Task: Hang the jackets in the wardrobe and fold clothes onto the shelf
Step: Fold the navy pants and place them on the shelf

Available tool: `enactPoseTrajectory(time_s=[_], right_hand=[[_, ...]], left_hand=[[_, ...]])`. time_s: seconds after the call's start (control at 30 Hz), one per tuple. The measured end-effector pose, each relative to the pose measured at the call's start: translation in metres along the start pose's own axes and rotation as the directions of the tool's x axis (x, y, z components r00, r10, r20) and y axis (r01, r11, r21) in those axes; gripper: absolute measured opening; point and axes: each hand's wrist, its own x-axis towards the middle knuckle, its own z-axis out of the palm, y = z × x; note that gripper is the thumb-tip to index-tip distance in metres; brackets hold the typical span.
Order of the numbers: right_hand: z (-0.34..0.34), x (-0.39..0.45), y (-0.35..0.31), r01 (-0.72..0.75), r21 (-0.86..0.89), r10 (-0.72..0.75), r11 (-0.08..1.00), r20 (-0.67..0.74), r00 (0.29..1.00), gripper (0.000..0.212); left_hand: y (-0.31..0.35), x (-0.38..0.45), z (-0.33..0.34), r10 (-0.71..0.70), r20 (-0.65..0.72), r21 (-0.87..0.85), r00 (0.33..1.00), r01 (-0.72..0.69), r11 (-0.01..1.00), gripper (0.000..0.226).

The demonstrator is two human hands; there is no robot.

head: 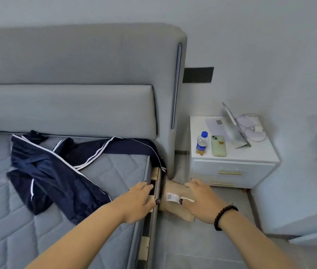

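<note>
Both hands reach over the side edge of the bed (154, 228) to a beige garment (175, 191) with a white tag that hangs between the bed frame and the floor: the left hand (139, 200) lies at the mattress edge with its fingers extended, and the right hand (202, 199) rests on the beige cloth with loosely spread fingers. Whether either hand actually grips the cloth cannot be told. A navy jacket (56, 171) with white stripes lies crumpled on the mattress, one sleeve trailing to the headboard corner, and a white nightstand (231, 162) stands beside the bed.

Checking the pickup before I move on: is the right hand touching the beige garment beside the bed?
Touching. The head view shows the right hand laid on the beige garment, its thumb pressed against the cloth beside the white tag.
</note>
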Motion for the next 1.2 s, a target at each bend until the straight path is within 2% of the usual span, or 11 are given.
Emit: enactPoseTrajectory(time_s=[0.13, 0.2, 0.37, 0.53, 0.67, 0.73, 0.87, 1.0, 1.1, 1.2], right_hand=[[0.060, 0.023, 0.006, 0.063, -0.014, -0.064, 0.998, -0.019, 0.998, 0.048], [0.091, 0.034, 0.007, 0.081, -0.008, -0.081, 0.997, -0.020, 0.996, 0.048], [0.165, 0.056, 0.001, 0.119, 0.002, -0.118, 0.993, -0.065, 0.991, 0.050], [0.234, 0.055, -0.012, 0.103, 0.078, -0.095, 0.992, -0.103, 0.990, 0.051], [0.289, 0.042, -0.021, 0.036, 0.126, -0.022, 0.991, -0.114, 0.993, 0.052], [0.312, 0.033, -0.027, 0.000, 0.149, 0.021, 0.989, -0.142, 0.990, 0.051], [0.340, 0.018, -0.050, -0.087, 0.196, 0.116, 0.977, -0.145, 0.983, 0.047], [0.345, 0.012, -0.081, -0.114, 0.160, 0.136, 0.981, -0.134, 0.982, 0.048], [0.336, 0.013, -0.100, -0.129, 0.104, 0.141, 0.986, -0.117, 0.983, 0.051], [0.324, 0.015, -0.119, -0.134, 0.067, 0.142, 0.989, -0.122, 0.982, 0.048]], left_hand=[[-0.047, 0.006, 0.054, -0.069, -0.009, -0.029, 0.998, 0.069, 0.997, 0.066], [-0.071, 0.009, 0.083, -0.110, 0.034, -0.030, 0.993, 0.111, 0.993, 0.068], [-0.129, 0.020, 0.129, -0.196, 0.051, -0.065, 0.979, 0.199, 0.978, 0.081], [-0.187, 0.028, 0.170, -0.174, -0.096, -0.100, 0.980, 0.165, 0.981, 0.090], [-0.241, 0.038, 0.219, -0.273, -0.166, -0.078, 0.948, 0.263, 0.962, 0.096], [-0.266, 0.042, 0.233, -0.284, -0.226, -0.001, 0.932, 0.291, 0.957, 0.096], [-0.302, 0.043, 0.232, -0.253, -0.393, 0.073, 0.884, 0.304, 0.950, 0.091], [-0.337, 0.038, 0.205, -0.222, -0.527, 0.163, 0.821, 0.353, 0.921, 0.075], [-0.365, 0.031, 0.180, -0.280, -0.529, 0.170, 0.801, 0.424, 0.889, 0.059], [-0.382, 0.021, 0.169, -0.351, -0.467, 0.016, 0.812, 0.404, 0.914, 0.048]])
